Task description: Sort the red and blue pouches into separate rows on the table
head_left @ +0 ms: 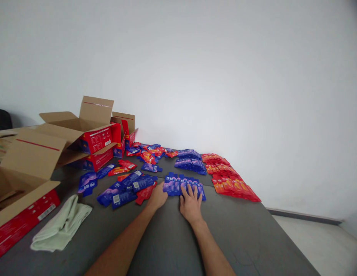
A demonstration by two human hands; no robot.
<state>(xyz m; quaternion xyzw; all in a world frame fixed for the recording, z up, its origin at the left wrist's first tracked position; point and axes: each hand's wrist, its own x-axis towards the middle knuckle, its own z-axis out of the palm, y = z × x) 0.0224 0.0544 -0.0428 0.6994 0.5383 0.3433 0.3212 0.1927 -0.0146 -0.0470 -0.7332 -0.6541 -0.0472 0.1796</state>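
A row of overlapping blue pouches [176,184] with pale lettering lies flat on the grey table in front of me. At its left end my left hand [158,196] is closed on the edge of the leftmost blue pouch; its fingertips are partly hidden. My right hand [191,203] lies on the lower middle and right of the row, open, its fingers spread over the pouches. Just left of my left hand are loose blue pouches [123,199] and a red pouch [144,194]. Behind the row sit stacked blue pouches [190,165].
Red-orange pouches [232,186] lie in overlapping rows at the right table edge. A mixed heap of pouches [151,153] is by the wall. Open cartons [99,140] and a red box [28,211] stand left, near a folded pale cloth [61,224].
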